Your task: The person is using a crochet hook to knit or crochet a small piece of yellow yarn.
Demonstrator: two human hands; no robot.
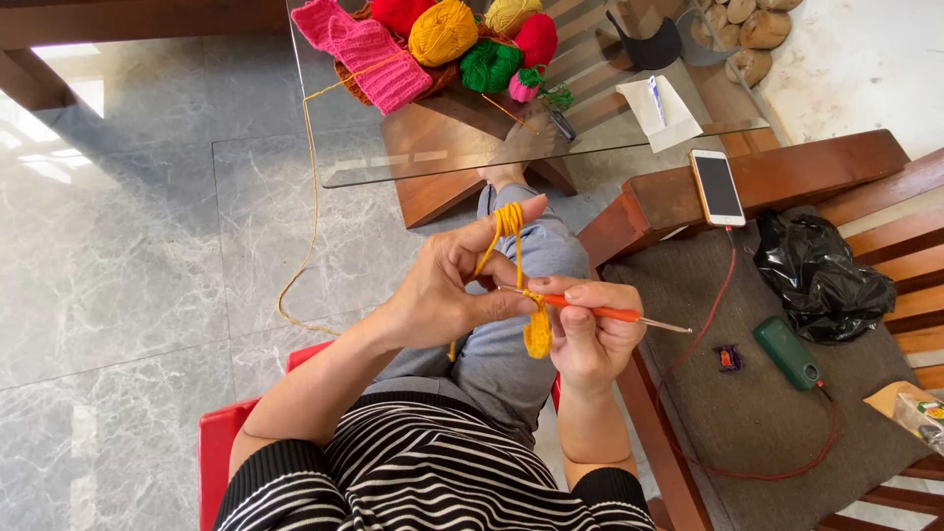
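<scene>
two hands: left hand (442, 290) grip pinching yellow yarn (508, 224), right hand (588, 334) grip closed round one crochet hook (600, 313).

A white phone (717, 187) lies on the wooden armrest (767, 177) — black bag (821, 275) and green device (787, 354) rest on the grey cushion (747, 413).
</scene>
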